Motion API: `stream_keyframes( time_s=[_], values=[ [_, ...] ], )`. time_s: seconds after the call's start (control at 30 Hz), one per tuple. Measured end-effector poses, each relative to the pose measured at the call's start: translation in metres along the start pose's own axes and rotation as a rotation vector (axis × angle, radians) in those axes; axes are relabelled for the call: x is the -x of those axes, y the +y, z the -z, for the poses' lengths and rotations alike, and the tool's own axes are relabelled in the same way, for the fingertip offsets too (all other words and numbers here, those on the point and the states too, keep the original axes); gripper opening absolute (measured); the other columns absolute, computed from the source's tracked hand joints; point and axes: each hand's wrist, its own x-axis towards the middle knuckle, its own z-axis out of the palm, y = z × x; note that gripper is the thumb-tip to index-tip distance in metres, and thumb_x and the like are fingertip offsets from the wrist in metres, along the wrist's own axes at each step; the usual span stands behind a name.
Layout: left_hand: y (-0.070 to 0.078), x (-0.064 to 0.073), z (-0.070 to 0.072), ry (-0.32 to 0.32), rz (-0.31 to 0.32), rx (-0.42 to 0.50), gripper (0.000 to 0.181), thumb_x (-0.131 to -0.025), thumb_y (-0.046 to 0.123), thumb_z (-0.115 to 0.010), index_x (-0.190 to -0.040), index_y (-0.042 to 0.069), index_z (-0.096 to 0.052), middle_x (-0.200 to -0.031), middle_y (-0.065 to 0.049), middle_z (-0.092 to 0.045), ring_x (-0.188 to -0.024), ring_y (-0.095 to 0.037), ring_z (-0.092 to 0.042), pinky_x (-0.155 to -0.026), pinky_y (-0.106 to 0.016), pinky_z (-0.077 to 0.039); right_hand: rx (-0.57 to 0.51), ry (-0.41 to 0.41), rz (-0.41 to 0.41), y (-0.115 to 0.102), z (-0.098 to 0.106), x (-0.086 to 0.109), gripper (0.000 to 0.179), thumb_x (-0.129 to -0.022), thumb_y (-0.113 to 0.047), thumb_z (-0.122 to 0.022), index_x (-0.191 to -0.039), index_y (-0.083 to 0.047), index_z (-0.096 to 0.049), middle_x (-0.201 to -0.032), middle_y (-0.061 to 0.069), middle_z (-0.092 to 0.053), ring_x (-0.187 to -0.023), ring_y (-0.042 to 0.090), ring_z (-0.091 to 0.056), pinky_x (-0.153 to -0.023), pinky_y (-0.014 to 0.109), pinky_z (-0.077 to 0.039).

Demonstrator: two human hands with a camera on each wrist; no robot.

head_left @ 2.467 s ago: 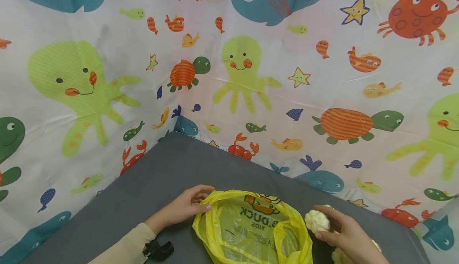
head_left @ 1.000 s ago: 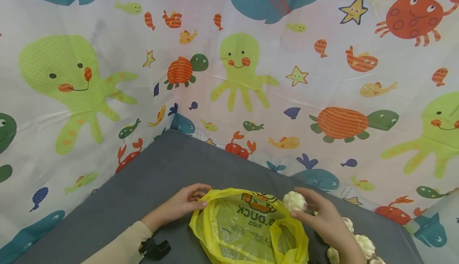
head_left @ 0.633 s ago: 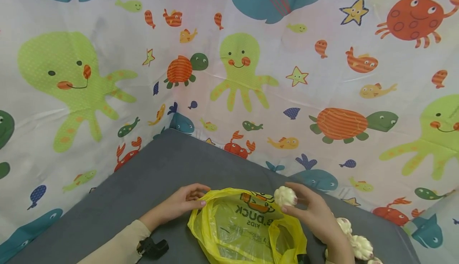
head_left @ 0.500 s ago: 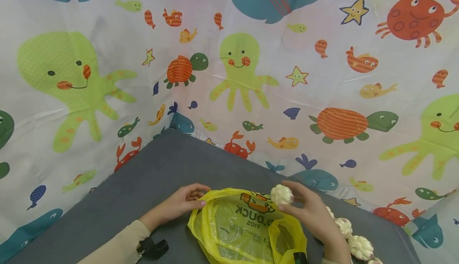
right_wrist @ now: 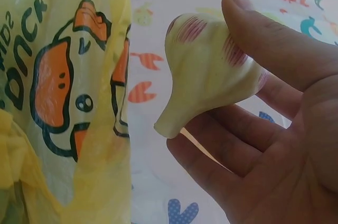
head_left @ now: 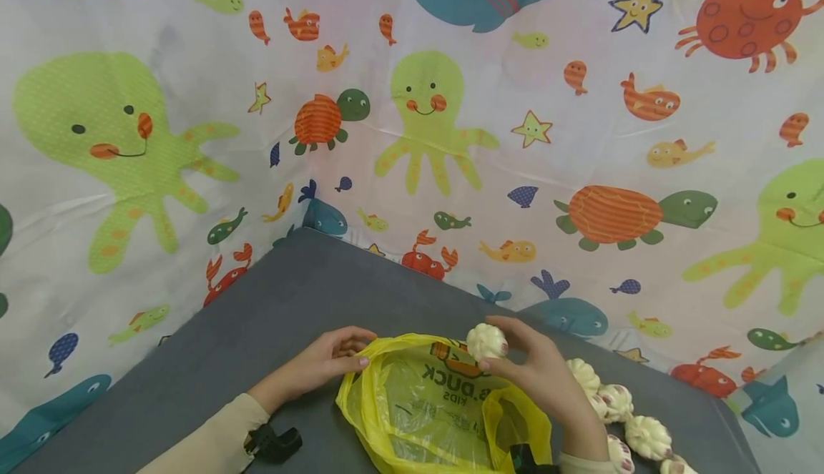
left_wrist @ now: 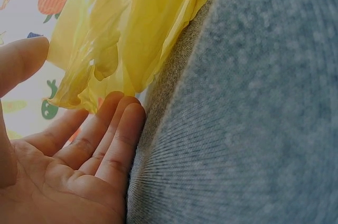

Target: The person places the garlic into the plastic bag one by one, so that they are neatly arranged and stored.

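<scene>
My right hand (head_left: 537, 374) holds a garlic bulb (head_left: 486, 343) between thumb and fingers, over the far right rim of a yellow plastic bag (head_left: 368, 417). Up close in the right wrist view, the bulb (right_wrist: 203, 73) is cream with purple-red streaks and its stem points down-left. The bag stands with its mouth spread, and a duck print with lettering shows on its inside. At the bag's left rim rests my left hand (head_left: 325, 365). In the left wrist view its fingers (left_wrist: 119, 150) look relaxed against the yellow plastic, with the thumb apart from them.
Several more garlic bulbs (head_left: 647, 438) lie right of the bag on the dark grey table (head_left: 309, 281). A curtain printed with sea animals (head_left: 438, 116) stands behind the table and along its left. Black devices (head_left: 275, 444) sit on the wrists.
My right hand has carried the garlic bulb leftward, from right of the bag to over its far right rim. The other bulbs have come into fuller view. My left hand stays at the rim.
</scene>
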Motion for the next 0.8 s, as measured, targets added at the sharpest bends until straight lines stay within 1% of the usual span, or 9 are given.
stream_keyframes(
  time_s=[0.13,0.3,0.43,0.5,0.6,0.67,0.73,0.8],
  values=[
    [-0.001,0.000,0.002,0.003,-0.011,-0.018,0.052,-0.112,0.023,-0.065,-0.157,0.000,-0.053,-0.139,-0.019,-0.066,-0.123,-0.033,-0.066,-0.097,-0.033,-0.057,-0.006,-0.015,0.038,-0.004,-0.004,-0.003,0.068,-0.091,-0.044,-0.090,-0.153,-0.031,-0.063,-0.153,0.002,-0.062,-0.128,0.030,-0.065,-0.098,0.056,-0.055],
    [-0.001,0.000,0.002,0.002,-0.004,-0.019,0.051,-0.112,0.023,-0.065,-0.157,0.001,-0.054,-0.139,-0.018,-0.066,-0.123,-0.033,-0.065,-0.097,-0.033,-0.057,-0.052,-0.047,0.031,-0.011,-0.011,-0.003,0.067,-0.092,-0.042,-0.090,-0.153,-0.033,-0.063,-0.156,0.003,-0.061,-0.132,0.031,-0.063,-0.105,0.061,-0.053],
    [0.000,0.000,0.001,0.000,-0.002,-0.016,0.051,-0.113,0.023,-0.065,-0.157,0.001,-0.054,-0.139,-0.018,-0.066,-0.122,-0.032,-0.065,-0.097,-0.033,-0.057,-0.070,-0.071,0.050,-0.013,-0.018,-0.005,0.066,-0.091,-0.038,-0.091,-0.151,-0.031,-0.064,-0.152,0.000,-0.063,-0.128,0.027,-0.063,-0.106,0.061,-0.051],
    [0.000,0.000,0.001,-0.003,-0.005,-0.016,0.050,-0.113,0.023,-0.064,-0.157,0.002,-0.054,-0.139,-0.019,-0.066,-0.122,-0.033,-0.066,-0.097,-0.033,-0.057,-0.070,-0.076,0.057,-0.013,-0.022,-0.007,0.067,-0.090,-0.038,-0.093,-0.151,-0.031,-0.065,-0.150,-0.003,-0.064,-0.126,0.025,-0.063,-0.105,0.059,-0.052],
    [0.001,0.000,0.001,-0.006,-0.009,-0.015,0.050,-0.113,0.023,-0.064,-0.157,0.002,-0.054,-0.139,-0.019,-0.066,-0.122,-0.033,-0.066,-0.097,-0.034,-0.057,-0.059,-0.086,0.066,-0.012,-0.027,-0.010,0.066,-0.090,-0.038,-0.093,-0.150,-0.032,-0.065,-0.147,-0.005,-0.066,-0.122,0.024,-0.063,-0.099,0.054,-0.054],
    [0.001,0.000,0.001,-0.006,-0.010,-0.015,0.050,-0.113,0.023,-0.064,-0.157,0.002,-0.053,-0.139,-0.019,-0.066,-0.121,-0.032,-0.066,-0.097,-0.034,-0.057,-0.055,-0.095,0.070,-0.013,-0.030,-0.011,0.065,-0.090,-0.039,-0.093,-0.149,-0.031,-0.066,-0.144,-0.004,-0.067,-0.120,0.024,-0.064,-0.094,0.051,-0.055],
    [0.002,0.000,0.000,-0.007,-0.008,-0.015,0.051,-0.113,0.024,-0.064,-0.157,0.001,-0.053,-0.138,-0.019,-0.066,-0.121,-0.031,-0.066,-0.097,-0.033,-0.057,-0.048,-0.108,0.075,-0.013,-0.033,-0.012,0.065,-0.091,-0.039,-0.092,-0.150,-0.030,-0.066,-0.143,-0.003,-0.067,-0.120,0.025,-0.065,-0.092,0.050,-0.056],
    [0.003,0.000,0.000,-0.007,-0.003,-0.014,0.051,-0.113,0.024,-0.064,-0.157,0.001,-0.053,-0.138,-0.019,-0.067,-0.120,-0.030,-0.067,-0.097,-0.033,-0.057,-0.048,-0.123,0.076,-0.013,-0.036,-0.013,0.065,-0.092,-0.040,-0.092,-0.150,-0.030,-0.065,-0.143,-0.003,-0.067,-0.121,0.024,-0.065,-0.095,0.053,-0.056]
  ],
)
